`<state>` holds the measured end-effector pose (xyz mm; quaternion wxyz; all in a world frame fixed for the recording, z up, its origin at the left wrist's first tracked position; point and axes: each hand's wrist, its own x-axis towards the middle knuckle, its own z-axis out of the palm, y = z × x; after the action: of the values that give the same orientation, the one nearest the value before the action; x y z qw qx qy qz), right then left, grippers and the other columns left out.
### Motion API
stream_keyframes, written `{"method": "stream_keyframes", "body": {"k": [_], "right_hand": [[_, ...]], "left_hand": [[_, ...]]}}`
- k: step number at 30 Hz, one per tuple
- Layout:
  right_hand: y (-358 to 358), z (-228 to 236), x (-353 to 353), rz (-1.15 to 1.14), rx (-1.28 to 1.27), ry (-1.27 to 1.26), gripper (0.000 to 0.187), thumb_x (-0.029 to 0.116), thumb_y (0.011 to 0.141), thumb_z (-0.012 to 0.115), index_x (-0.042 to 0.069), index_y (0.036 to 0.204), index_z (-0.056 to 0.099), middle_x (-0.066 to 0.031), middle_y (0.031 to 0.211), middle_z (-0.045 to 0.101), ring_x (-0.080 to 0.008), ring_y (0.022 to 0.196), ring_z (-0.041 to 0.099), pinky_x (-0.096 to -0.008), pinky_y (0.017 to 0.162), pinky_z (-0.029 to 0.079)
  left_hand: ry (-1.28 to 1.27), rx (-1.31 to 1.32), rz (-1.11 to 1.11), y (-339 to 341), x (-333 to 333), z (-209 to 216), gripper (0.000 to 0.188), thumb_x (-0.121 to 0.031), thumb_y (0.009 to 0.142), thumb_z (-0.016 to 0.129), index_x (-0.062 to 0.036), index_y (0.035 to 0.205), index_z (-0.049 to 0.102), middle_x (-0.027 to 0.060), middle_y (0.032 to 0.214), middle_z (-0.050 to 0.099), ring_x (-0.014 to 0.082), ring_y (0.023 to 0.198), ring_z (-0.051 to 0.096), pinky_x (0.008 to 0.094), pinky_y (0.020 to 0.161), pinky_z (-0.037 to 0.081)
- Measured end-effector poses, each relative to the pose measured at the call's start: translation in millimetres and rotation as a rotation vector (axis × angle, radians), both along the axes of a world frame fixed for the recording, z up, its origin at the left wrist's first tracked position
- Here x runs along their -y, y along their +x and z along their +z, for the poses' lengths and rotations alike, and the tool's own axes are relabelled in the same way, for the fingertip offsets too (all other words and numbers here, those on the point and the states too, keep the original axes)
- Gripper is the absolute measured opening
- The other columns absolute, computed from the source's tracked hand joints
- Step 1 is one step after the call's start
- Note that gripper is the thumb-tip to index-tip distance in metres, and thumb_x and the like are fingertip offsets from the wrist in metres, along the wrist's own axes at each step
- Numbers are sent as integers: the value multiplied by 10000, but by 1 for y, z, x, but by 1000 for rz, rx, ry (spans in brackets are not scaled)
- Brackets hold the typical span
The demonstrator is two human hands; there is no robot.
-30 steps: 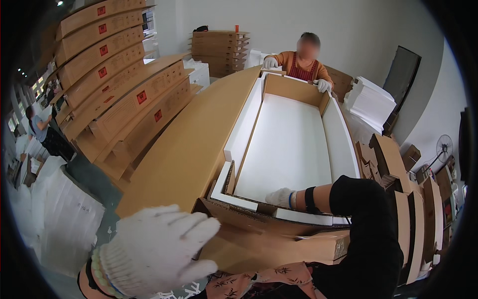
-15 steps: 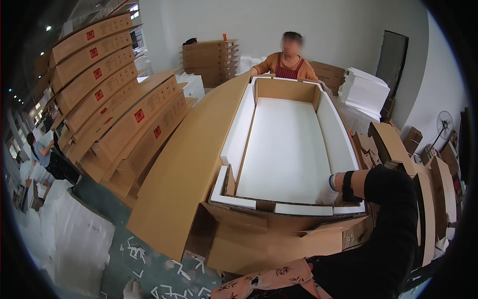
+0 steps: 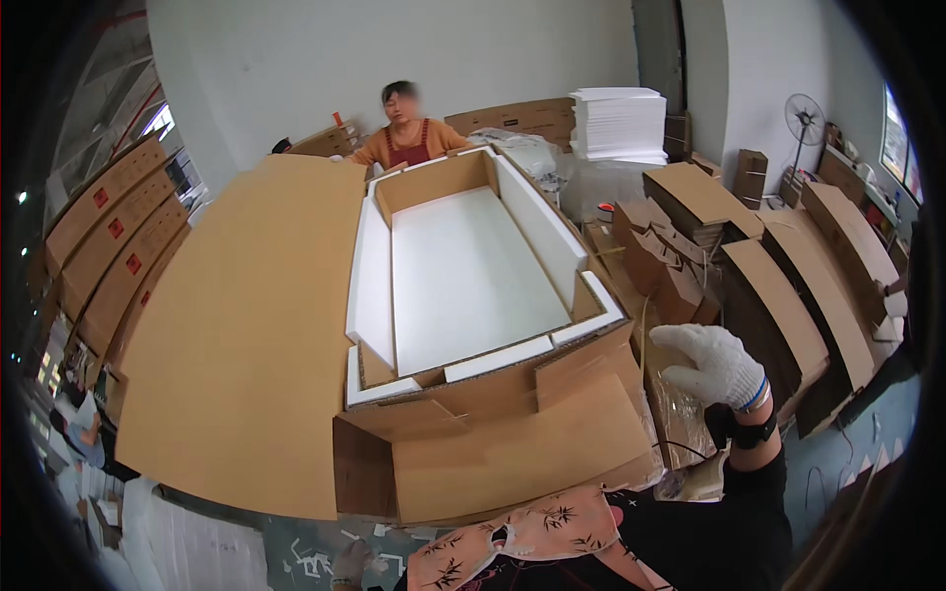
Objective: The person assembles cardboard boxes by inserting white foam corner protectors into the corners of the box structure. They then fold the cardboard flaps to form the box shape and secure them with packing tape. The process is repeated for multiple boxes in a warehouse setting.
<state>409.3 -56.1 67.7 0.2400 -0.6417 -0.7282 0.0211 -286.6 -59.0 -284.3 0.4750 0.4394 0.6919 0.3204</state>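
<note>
A large open cardboard carton (image 3: 591,340) stands in front of me, lined with white foam strips (image 3: 532,212) along its sides and rim. Inside lies a flat white panel or sheet (image 3: 473,276). Its wide left flap (image 3: 246,335) spreads outward, and the near flap (image 3: 522,448) hangs toward me. My right hand (image 3: 711,366), in a white knit glove, is off the carton's near right corner with fingers apart and nothing held. Low at the bottom edge, my gloved left hand (image 3: 352,563) is dim and partly cut off; its fingers cannot be made out.
A co-worker (image 3: 404,138) stands at the carton's far end. Stacked cartons (image 3: 118,231) rise on the left. To the right are folded cardboard pieces (image 3: 778,305), a pile of white foam sheets (image 3: 619,125) and a standing fan (image 3: 803,123). White scraps (image 3: 313,561) litter the floor.
My right hand has come out of the carton and moved right, beside its near corner. My view has turned rightward. The left hand remains low.
</note>
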Motion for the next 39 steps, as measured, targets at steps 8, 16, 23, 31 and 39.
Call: {"method": "stream_keyframes", "body": {"k": [8, 16, 23, 31, 39], "right_hand": [[-30, -154, 111, -497, -116, -135, 385, 305, 805, 661, 93, 1125, 650, -162, 958, 690, -353, 919, 667, -455, 785, 533], [-109, -192, 125, -525, -79, -186, 336, 280, 800, 660, 92, 1077, 634, -150, 927, 641, -369, 913, 659, -466, 780, 535], [-138, -196, 165, -566, -66, -384, 319, 279, 822, 610, 65, 1056, 650, -176, 1014, 671, -373, 922, 671, -459, 791, 542], [-92, -211, 136, -484, -28, -300, 285, 269, 796, 637, 76, 1002, 667, -144, 987, 677, -357, 894, 676, -443, 755, 546], [34, -209, 63, -333, -414, -199, 299, 295, 817, 640, 93, 1024, 715, -150, 1116, 682, -333, 1032, 648, -394, 875, 527]], "left_hand": [[-323, -164, -84, 45, -111, 56, 572, -433, 978, 559, 25, 1321, 568, 163, 1272, 623, 282, 1142, 583, 376, 996, 461], [-447, -174, -478, 75, -148, 30, 556, -406, 946, 589, 21, 1301, 562, 171, 1254, 617, 305, 1136, 576, 406, 1000, 450], [-515, -175, -649, 64, -125, -2, 546, -383, 918, 616, 17, 1283, 556, 177, 1237, 612, 325, 1131, 571, 432, 1003, 441], [-519, -215, -602, 73, -77, -4, 538, -357, 885, 647, 12, 1264, 549, 185, 1218, 606, 349, 1125, 565, 461, 1006, 431], [-116, -565, -391, 126, -40, 37, 534, -330, 853, 678, 8, 1244, 542, 192, 1200, 600, 372, 1120, 559, 490, 1010, 420]]}}
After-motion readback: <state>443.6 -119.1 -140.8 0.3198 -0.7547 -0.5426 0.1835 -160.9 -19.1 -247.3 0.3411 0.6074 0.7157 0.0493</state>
